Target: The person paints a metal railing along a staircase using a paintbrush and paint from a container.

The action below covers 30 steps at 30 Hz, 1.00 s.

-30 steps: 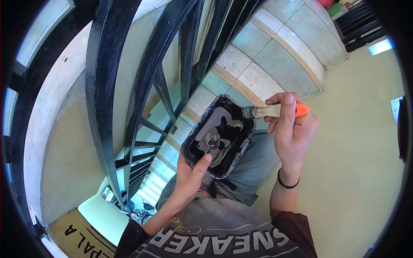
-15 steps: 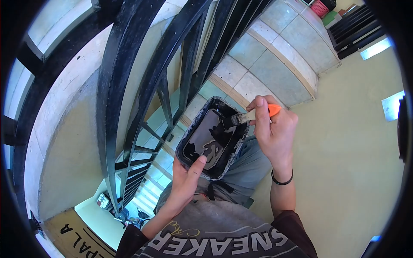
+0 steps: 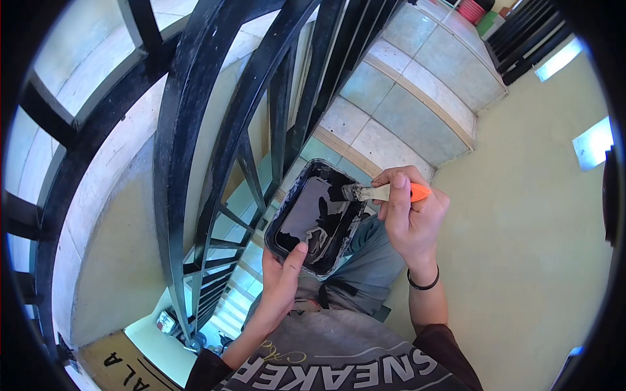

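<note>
My left hand (image 3: pixel 283 277) grips the near left edge of a black paint tray (image 3: pixel 274 225), thumb over the rim and the other fingers underneath, out of sight. Dark, glossy paint (image 3: pixel 305 215) lies in the bottom, with streaks on the tray's walls. In my right hand (image 3: pixel 411 212) is a paintbrush (image 3: pixel 375 193) with a pale handle and an orange end, held between thumb and fingers. Its bristles, coated in black, are over the far right part of the tray; whether they touch the paint I cannot tell.
A black metal railing (image 3: pixel 225 143) runs close along the left of the tray. Tiled stairs (image 3: pixel 391 98) rise ahead, and more steps drop away below the railing. A plain yellowish wall (image 3: pixel 515 247) stands on the right. A red basket (image 3: pixel 471 11) sits at the top.
The brush has shifted slightly left over the tray, its handle now lying more level. The tray sits slightly lower in view, still in my left hand.
</note>
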Motion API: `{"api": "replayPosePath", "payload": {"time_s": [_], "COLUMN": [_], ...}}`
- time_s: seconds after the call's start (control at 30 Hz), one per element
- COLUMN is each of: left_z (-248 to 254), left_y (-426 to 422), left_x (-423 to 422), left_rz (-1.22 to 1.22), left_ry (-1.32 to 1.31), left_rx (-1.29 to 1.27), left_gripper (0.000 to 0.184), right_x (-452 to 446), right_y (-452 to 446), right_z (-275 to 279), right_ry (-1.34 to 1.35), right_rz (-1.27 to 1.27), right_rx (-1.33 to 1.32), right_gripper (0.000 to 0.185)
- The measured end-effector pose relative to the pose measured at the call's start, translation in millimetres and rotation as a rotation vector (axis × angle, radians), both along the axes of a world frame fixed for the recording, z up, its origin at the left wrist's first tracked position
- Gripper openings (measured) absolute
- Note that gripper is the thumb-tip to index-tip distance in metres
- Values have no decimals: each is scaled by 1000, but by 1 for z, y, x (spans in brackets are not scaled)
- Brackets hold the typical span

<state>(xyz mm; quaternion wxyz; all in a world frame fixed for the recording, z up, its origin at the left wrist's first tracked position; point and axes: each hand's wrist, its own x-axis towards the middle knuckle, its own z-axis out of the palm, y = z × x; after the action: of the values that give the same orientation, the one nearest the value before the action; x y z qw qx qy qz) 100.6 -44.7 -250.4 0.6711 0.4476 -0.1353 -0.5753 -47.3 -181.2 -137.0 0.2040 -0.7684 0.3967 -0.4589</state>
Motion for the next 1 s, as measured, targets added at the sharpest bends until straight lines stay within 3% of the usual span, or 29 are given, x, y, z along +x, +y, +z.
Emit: {"api": "replayPosePath", "payload": {"time_s": [0.17,0.5,0.6,0.7,0.9,1.0], "left_z": [5,-50,-70,-90,-126,-137], "left_y": [-3,-39,-56,-76,-115,-133], "left_x": [1,-25,-37,-49,-68,-71], "left_rz": [-18,64,110,154,223,217], "left_ry": [27,79,87,102,114,122], "left_rx": [24,88,112,163,231,280], "left_gripper": [56,55,56,59,63,65], "right_x": [0,-28,-42,-47,-64,-66], "right_y": [-3,-66,-80,-99,-141,-159], "right_z": [-1,-57,-94,-124,-169,-184], "right_ry": [-82,-265,-368,-208,-246,-300], "right_rz": [-54,-5,52,154,232,256], "right_rx": [143,439,428,251,182,173], "right_gripper": [31,39,30,37,8,11]}}
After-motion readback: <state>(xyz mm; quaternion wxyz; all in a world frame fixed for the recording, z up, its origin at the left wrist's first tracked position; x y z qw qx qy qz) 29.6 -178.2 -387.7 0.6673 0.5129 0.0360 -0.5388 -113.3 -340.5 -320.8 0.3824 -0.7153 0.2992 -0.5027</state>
